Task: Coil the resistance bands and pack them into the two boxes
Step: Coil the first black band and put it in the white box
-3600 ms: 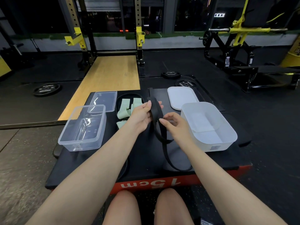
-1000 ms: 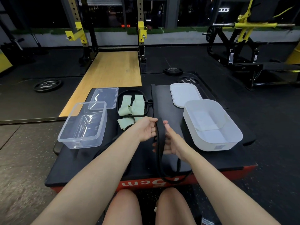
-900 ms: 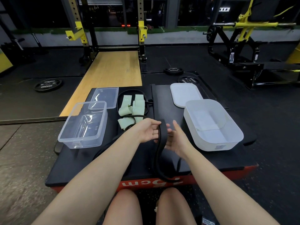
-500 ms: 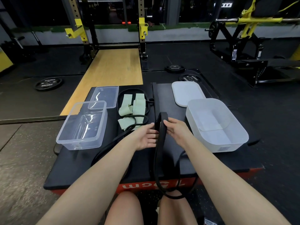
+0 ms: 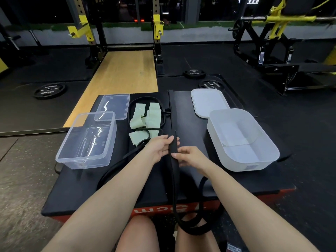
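Note:
A wide black resistance band [image 5: 174, 171] is folded double between my hands, its long loop hanging off the platform's front edge over my knees. My left hand [image 5: 161, 149] grips the folded top end. My right hand [image 5: 189, 156] pinches the band just below. Pale green bands [image 5: 145, 118] lie in a heap behind my left hand, with thinner black bands [image 5: 160, 113] looped around them. A clear plastic box [image 5: 87, 140] stands empty at the left. A white box [image 5: 241, 140] stands empty at the right.
The boxes stand on a black padded platform [image 5: 76, 193] with a red front. A clear lid [image 5: 112, 106] leans on the clear box's far end; a white lid [image 5: 209, 101] lies behind the white box. Weight plates [image 5: 49, 90] and racks stand on the gym floor.
The band's hanging loop has dropped lower, now past the platform's front edge. My right hand has slid down from the top of the fold to just below my left hand.

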Action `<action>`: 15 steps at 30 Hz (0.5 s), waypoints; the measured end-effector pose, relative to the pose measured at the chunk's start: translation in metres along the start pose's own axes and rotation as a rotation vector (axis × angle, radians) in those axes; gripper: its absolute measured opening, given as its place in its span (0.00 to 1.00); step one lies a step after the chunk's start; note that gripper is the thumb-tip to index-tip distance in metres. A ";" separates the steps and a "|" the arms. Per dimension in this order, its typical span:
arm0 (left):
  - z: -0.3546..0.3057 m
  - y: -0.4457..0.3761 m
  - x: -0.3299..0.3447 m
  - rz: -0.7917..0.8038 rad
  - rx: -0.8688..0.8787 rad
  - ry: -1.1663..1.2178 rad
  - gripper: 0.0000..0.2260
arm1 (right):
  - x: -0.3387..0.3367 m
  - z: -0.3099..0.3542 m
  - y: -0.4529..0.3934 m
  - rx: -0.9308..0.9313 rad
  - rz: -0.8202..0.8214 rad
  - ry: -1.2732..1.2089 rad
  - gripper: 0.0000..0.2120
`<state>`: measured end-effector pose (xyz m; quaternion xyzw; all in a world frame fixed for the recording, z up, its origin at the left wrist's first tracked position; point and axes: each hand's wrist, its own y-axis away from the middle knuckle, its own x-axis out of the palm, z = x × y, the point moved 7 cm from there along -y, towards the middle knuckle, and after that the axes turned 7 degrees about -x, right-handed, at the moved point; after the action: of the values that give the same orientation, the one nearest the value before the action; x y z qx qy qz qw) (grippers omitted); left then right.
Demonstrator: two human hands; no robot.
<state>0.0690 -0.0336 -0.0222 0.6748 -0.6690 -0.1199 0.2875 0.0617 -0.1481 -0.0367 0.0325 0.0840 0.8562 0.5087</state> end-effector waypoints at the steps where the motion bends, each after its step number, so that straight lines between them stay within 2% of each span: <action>1: -0.001 -0.001 -0.001 -0.004 0.009 0.015 0.06 | 0.003 -0.002 0.003 0.013 0.029 -0.009 0.06; 5: -0.008 0.000 0.000 -0.006 0.045 0.071 0.12 | 0.010 -0.003 0.014 0.021 0.109 -0.108 0.08; 10: -0.027 0.004 0.006 -0.015 0.103 0.154 0.07 | 0.011 -0.007 0.021 0.044 0.192 -0.130 0.08; 15: -0.037 0.007 0.010 0.003 0.121 0.145 0.10 | 0.001 -0.001 0.017 -0.040 0.075 -0.112 0.06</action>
<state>0.0845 -0.0343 0.0134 0.6967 -0.6536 -0.0297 0.2942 0.0466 -0.1557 -0.0344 0.0733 0.0368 0.8730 0.4807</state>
